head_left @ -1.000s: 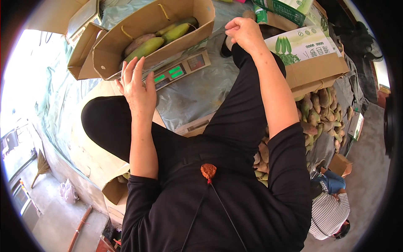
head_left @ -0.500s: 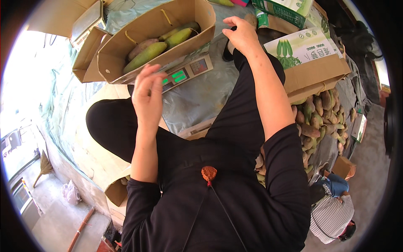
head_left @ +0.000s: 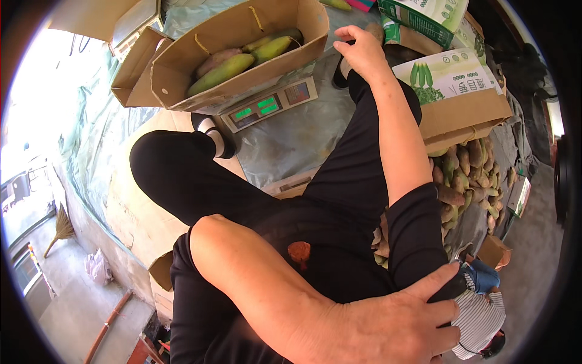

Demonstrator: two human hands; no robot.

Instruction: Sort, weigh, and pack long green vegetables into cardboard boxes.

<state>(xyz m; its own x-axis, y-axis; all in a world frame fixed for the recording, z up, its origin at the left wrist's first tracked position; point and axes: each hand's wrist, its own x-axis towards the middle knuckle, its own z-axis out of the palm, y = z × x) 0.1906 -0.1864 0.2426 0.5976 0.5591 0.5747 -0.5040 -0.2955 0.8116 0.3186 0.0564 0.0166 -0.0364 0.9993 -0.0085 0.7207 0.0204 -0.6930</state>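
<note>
My left arm crosses in front of my body, and my left hand [head_left: 406, 318] lies by my right sleeve [head_left: 418, 242] with its fingers apart, holding nothing. Whether the fingertips press on the sleeve cannot be made out. Raised over my right knee, my right hand [head_left: 367, 51] has its fingers apart and nothing in them. It is nearest to the right end of an open cardboard box [head_left: 173, 64]. Several long green radishes [head_left: 221, 76] lie inside that box, some brown with soil. Under the box, a digital scale [head_left: 270, 104] shows lit green displays.
To the right stands a printed carton [head_left: 464, 112], with green cartons [head_left: 418, 21] behind it. A heap of soiled radishes [head_left: 467, 170] lies below. A person in a striped shirt [head_left: 482, 318] is at the lower right. A broom [head_left: 62, 227] leans at the left.
My left hand has left the front of the box and swung down across my body to my right sleeve. My right hand stays raised. The view has shifted slightly.
</note>
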